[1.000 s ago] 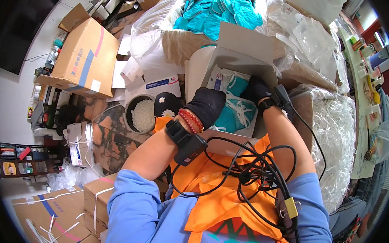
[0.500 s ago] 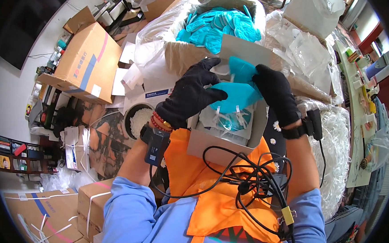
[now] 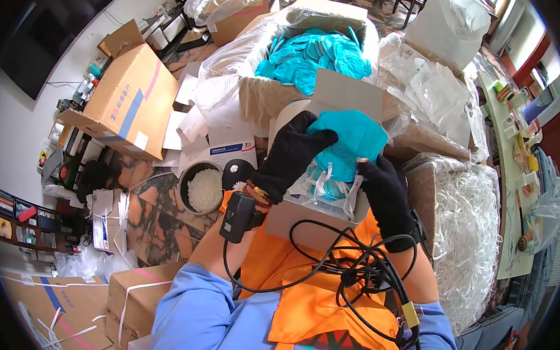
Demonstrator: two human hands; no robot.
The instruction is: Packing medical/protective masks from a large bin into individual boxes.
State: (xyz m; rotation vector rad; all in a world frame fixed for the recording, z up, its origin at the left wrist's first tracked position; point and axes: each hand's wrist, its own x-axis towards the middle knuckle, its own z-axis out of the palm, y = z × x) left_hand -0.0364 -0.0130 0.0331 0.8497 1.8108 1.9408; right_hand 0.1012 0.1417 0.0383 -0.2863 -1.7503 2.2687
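Observation:
A teal face mask [image 3: 349, 137] is held up over an open white carton [image 3: 302, 224] at my lap. My left hand [image 3: 291, 153], in a black glove, pinches its left side, thumb across the front. My right hand [image 3: 384, 194], in a black glove with bare fingertips showing, is closed at the mask's lower right edge, by a white ear strap [image 3: 351, 198] that hangs down. Another white strap [image 3: 321, 182] dangles beneath the mask's middle. Inside the carton, more teal and white material shows below the mask, partly covered by it.
Beyond the carton stands a plastic-lined box heaped with teal masks [image 3: 316, 55]. A dark bowl of small white pieces [image 3: 205, 191] is at left, a box of white straps [image 3: 462, 231] at right. Black cables [image 3: 351, 269] hang across my orange apron. Cardboard boxes [image 3: 127, 98] stand leftward.
The mask has gone from two angled teal panels to one broad face turned toward me. My right hand has moved down from its upper edge to the strap side.

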